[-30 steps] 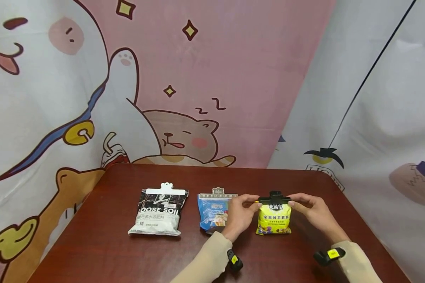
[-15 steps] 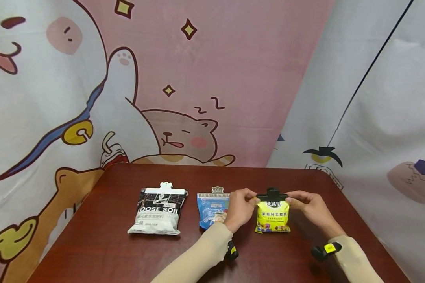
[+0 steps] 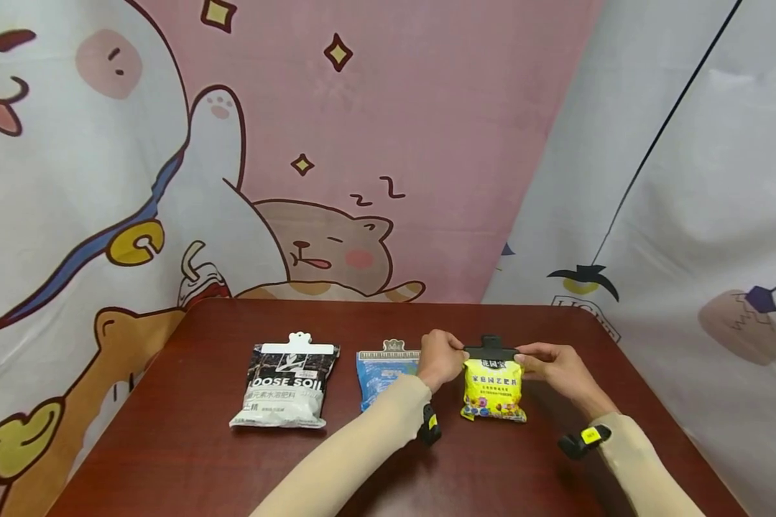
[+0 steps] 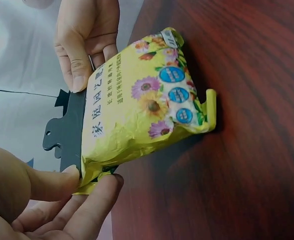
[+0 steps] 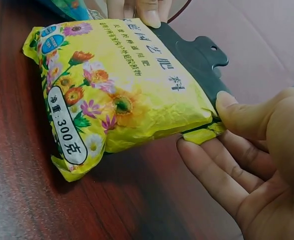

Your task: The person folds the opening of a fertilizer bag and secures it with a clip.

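Note:
A yellow fertilizer bag (image 3: 493, 390), printed with flowers and Chinese text, has a black bag clip (image 3: 491, 352) across its top edge. My left hand (image 3: 442, 359) pinches the clip's left end, thumb on the clip and fingers behind the bag's corner. At the opposite end, my right hand (image 3: 559, 370) pinches the clip the same way. In the left wrist view the clip (image 4: 69, 132) shows its hanging tab with a hole. The right wrist view shows the bag (image 5: 112, 95) tilted over the tabletop, its printed weight 300克 readable. Whether its lower edge touches the table I cannot tell.
On the brown table (image 3: 233, 474), a black-and-white LOOSE SOIL bag (image 3: 286, 391) with a white clip (image 3: 299, 348) lies at left. Between it and the yellow bag is a blue bag (image 3: 381, 377) with a metallic clip (image 3: 393, 350), partly covered by my left arm. Printed cloth hangs behind.
Both hands have shifted slightly away from me with the yellow bag and its clip. My left forearm now covers more of the blue bag. The head view has turned slightly right.

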Demonstrator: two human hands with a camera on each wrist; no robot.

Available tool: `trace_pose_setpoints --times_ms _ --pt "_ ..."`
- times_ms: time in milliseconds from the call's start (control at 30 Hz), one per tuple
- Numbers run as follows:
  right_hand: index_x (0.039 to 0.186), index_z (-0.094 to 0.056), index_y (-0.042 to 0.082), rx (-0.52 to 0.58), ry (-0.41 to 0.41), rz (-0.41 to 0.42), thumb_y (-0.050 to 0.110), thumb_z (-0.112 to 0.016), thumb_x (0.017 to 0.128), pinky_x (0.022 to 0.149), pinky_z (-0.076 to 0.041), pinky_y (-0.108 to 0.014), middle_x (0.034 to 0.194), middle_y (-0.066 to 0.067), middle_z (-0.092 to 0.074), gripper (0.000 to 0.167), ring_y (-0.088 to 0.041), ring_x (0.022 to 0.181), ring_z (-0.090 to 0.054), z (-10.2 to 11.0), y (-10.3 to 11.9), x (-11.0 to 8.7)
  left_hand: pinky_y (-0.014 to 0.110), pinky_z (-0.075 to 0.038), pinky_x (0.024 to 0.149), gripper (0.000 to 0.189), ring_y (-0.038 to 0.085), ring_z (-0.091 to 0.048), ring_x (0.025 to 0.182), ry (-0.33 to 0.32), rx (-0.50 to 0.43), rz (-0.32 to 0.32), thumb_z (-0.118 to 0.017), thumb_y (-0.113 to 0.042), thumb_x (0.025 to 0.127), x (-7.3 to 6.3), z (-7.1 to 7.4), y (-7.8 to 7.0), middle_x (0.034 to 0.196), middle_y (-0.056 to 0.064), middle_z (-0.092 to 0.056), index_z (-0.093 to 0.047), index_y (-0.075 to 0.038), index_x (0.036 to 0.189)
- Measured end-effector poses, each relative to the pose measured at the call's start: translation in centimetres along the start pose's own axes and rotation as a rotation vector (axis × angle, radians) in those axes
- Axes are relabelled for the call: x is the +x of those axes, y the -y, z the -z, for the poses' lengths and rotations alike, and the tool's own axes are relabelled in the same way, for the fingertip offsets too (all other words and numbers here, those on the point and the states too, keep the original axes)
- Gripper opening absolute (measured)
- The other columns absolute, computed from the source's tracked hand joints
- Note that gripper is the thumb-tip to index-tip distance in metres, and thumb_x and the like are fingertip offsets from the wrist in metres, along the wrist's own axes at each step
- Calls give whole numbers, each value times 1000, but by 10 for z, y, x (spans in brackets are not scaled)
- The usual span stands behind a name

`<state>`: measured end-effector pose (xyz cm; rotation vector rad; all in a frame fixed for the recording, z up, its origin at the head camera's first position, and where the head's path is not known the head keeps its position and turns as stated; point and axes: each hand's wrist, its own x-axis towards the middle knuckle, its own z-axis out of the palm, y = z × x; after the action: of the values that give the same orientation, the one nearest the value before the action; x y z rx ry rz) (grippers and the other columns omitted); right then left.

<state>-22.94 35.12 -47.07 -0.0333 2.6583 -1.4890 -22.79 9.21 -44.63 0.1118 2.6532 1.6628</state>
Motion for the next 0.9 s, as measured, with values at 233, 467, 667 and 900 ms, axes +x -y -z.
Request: trace_pose_setpoints --times_ms 233,467,667,900 --pt "132 -67 1 3 7 -25 45 -75 92 83 -63 -38 121 -21 -71 60 -22 89 -76 -3 -6 10 33 -58 65 5 20 -66 77 29 57 90 -79 -9 89 10 -4 -1 90 9 -68 -76 -6 89" --pt "130 -67 0 -19 25 -30 40 -75 94 79 -63 -34 118 -18 -72 54 -20 90 -74 -8 -11 19 34 -58 64 8 20 -66 72 56 139 126 -80 -9 88 21 -8 2 85 8 -69 -74 -6 84" --pt "129 -68 -1 -27 28 -35 37 -74 95 77 -64 -33 117 -19 -73 51 -19 88 -73 -13 -13 27 27 -52 50 21 18 -61 58 81 220 158 -80 -6 86 34 -11 4 69 8 -64 -70 -2 68" --pt "127 -70 -1 -62 28 -97 35 -74 96 79 -64 -35 117 -19 -72 49 -19 87 -72 -19 -14 31 29 -58 50 15 23 -66 59 91 268 199 -82 -2 82 43 -16 8 78 15 -65 -72 7 90"
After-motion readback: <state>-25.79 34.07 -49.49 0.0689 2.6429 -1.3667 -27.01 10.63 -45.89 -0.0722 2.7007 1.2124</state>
